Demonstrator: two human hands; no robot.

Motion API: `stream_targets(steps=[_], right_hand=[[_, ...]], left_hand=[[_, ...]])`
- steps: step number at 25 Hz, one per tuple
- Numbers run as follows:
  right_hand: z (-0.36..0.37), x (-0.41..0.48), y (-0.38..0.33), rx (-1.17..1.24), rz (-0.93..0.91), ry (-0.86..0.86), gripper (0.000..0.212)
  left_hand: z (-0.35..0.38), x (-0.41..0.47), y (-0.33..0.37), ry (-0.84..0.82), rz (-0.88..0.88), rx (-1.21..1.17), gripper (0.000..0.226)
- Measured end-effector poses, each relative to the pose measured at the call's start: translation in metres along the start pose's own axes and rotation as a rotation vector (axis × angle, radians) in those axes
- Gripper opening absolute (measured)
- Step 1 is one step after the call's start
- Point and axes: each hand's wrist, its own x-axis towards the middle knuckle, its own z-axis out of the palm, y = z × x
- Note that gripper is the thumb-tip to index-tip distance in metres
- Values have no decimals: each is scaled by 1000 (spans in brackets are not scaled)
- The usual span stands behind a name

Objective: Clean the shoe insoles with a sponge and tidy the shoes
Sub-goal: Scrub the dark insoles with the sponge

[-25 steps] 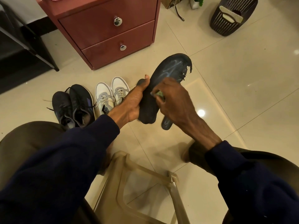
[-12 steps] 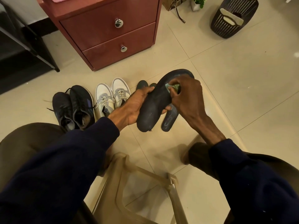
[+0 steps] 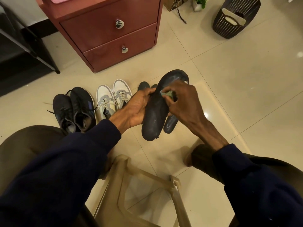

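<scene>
Four shoes lined up on the floor [image 3: 229, 79] at the left, folks: two dark shoes [image 3: 82, 104] and two white shoes [image 3: 105, 97]. One insole [image 3: 155, 115] is up in the middle between two hands, left hand [image 3: 139, 107] and right hand [image 3: 186, 102], with one sponge [image 3: 168, 94] on it, and two more dark insole tips [image 3: 143, 85] peek out on the floor just behind. Far back, one cabinet [image 3: 98, 9] showing two drawers [image 3: 98, 33] and two knobs [image 3: 119, 24], one basket [image 3: 236, 17], one potted plant [image 3: 199, 2]; near, one stool [image 3: 121, 177].

Warm, dim overhead light glares on the glossy floor tiles [image 3: 205, 114]; wide-angle edges bend.
</scene>
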Motion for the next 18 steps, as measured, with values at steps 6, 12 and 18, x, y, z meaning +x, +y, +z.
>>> stream_targets(steps=[6, 12, 18], right_hand=[[0, 3, 0, -99, -58, -2, 13], [13, -11, -20, 1, -205, -162, 11], [-7, 2, 9, -135, 54, -18, 18]], left_hand=[[-7, 4, -2, 30, 11, -27, 39], [-7, 3, 0, 68, 15, 6, 38], [-1, -1, -1, 78, 30, -11, 41]])
